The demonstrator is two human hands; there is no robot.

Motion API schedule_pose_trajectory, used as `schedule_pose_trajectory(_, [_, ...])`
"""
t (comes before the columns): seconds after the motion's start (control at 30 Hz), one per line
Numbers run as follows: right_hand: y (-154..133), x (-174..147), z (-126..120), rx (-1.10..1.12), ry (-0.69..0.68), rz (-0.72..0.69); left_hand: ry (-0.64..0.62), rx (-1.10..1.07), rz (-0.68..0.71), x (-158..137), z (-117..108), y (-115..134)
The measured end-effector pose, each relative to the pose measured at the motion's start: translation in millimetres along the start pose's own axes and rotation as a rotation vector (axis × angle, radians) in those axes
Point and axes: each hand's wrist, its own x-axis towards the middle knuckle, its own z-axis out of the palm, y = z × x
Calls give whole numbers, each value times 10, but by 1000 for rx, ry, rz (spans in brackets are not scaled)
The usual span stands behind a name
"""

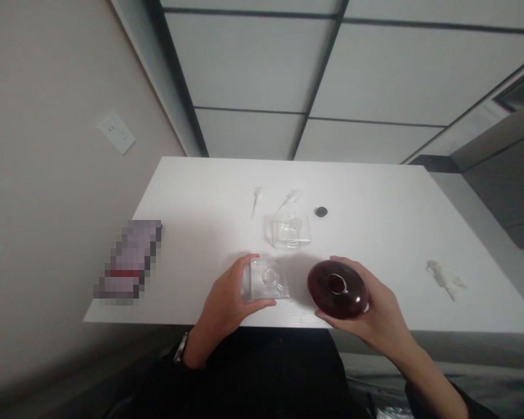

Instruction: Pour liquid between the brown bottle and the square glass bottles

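My left hand is closed around the sides of a clear square container, with the thumb along its near edge and fingers at the far edge. A round raised opening shows on the container's top. In my right hand is a dark red, rounded bottle with a ringed open mouth facing up. The bottle is to the right of the container, apart from it. Beyond them stands a second clear square container. A small dark round cap lies to its right.
The white table bears two thin whitish pieces with tails, one left of the other. A crumpled pale scrap lies at the right. At the left edge is a blurred-out pinkish object, near the wall.
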Motion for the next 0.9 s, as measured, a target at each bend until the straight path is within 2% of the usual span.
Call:
schedule_pose_trajectory(0.2, [8,3,-51,-33,-113,20,-18,-16,1,-2,-9,34])
schedule_pose_trajectory(0.53, [74,-4,-116,-47,-128,133,-47,-10,37,1,-27,33])
schedule_pose_trajectory(0.9, [-78,151,-204,-105,-262,-79,-57,-29,47,-7,-23,54])
